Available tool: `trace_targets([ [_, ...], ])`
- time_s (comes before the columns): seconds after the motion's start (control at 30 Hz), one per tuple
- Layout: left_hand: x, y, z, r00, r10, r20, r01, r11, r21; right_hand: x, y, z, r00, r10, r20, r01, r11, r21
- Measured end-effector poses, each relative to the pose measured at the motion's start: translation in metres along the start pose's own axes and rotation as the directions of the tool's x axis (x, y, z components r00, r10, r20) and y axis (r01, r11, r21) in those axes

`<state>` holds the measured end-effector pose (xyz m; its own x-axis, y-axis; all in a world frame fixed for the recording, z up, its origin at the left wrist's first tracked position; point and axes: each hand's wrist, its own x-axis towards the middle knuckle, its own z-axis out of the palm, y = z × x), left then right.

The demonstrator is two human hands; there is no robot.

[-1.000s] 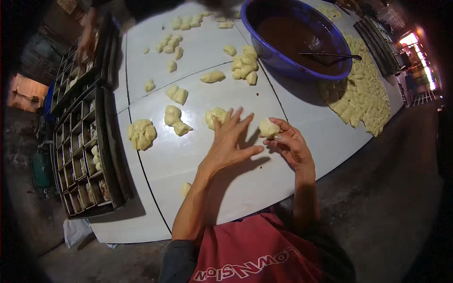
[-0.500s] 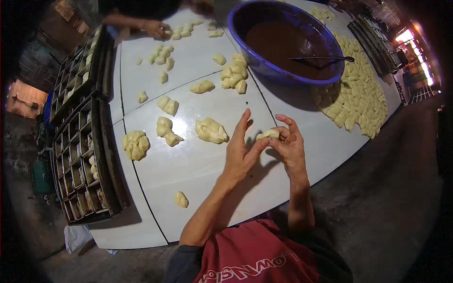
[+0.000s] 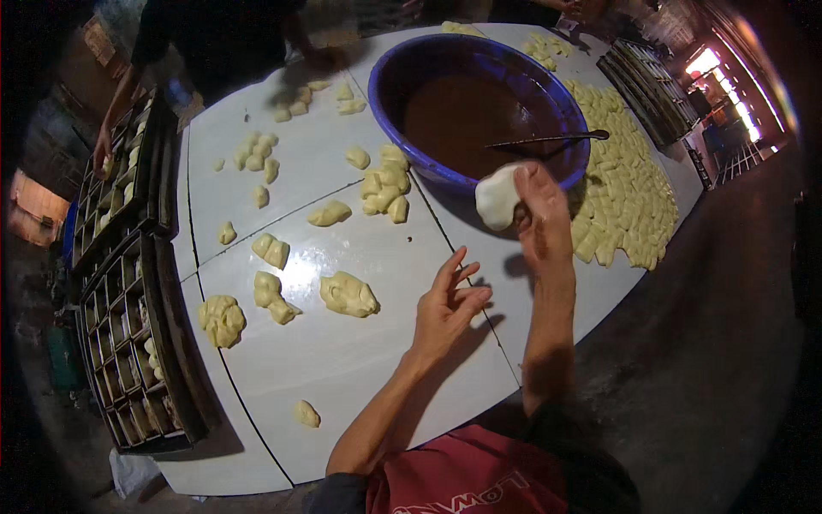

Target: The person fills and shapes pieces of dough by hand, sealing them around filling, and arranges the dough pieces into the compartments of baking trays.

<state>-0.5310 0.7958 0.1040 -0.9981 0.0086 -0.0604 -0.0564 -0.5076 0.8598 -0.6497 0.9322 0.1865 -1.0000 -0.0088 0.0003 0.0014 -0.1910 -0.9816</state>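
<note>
A thin, flattened piece of pale dough [image 3: 495, 201] is pinched in my right hand [image 3: 545, 214], raised at the near rim of a big blue basin [image 3: 390, 128]. Brown paste [image 3: 454, 111] fills much of the basin, and a dark-handled utensil [image 3: 548, 139] lies across it, its far end not clear. Lower and to the left, my left hand [image 3: 445, 304] hovers over the white table with its fingers apart and nothing in them. The lump of dough nearest to it is a folded yellowish one [image 3: 348, 295].
More dough lumps [image 3: 385, 188] lie scattered over the table [image 3: 368, 368]. Many flattened dough pieces [image 3: 625, 188] cover its right side. Compartmented trays [image 3: 128, 343] stand along the left edge, dark trays [image 3: 646, 94] at the back right. Another person's hand [image 3: 104, 150] reaches the far left tray.
My hands have parted. The right one has carried the dough up and forward to the basin, where it now shows flat. My left hand stays behind. The other person's arm has moved to the tray.
</note>
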Motion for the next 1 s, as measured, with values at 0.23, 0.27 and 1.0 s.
trace_targets([
  [0.23, -0.005, 0.03, -0.052, 0.989, -0.112, -0.098, 0.143, 0.899, 0.413, 0.127, 0.011, -0.011, 0.846, 0.357, 0.395, 0.34, 0.209, -0.917],
  [0.27, -0.005, 0.027, -0.053, 0.989, -0.117, -0.094, 0.146, 0.902, 0.407, 0.134, 0.026, -0.019, 0.789, 0.412, 0.455, 0.427, 0.165, -0.889],
  [1.0, -0.028, 0.031, -0.08, 0.92, -0.276, -0.278, 0.158, 0.911, -0.382, -0.071, 0.063, 0.064, 0.834, 0.226, 0.503, -0.191, 0.974, -0.121],
])
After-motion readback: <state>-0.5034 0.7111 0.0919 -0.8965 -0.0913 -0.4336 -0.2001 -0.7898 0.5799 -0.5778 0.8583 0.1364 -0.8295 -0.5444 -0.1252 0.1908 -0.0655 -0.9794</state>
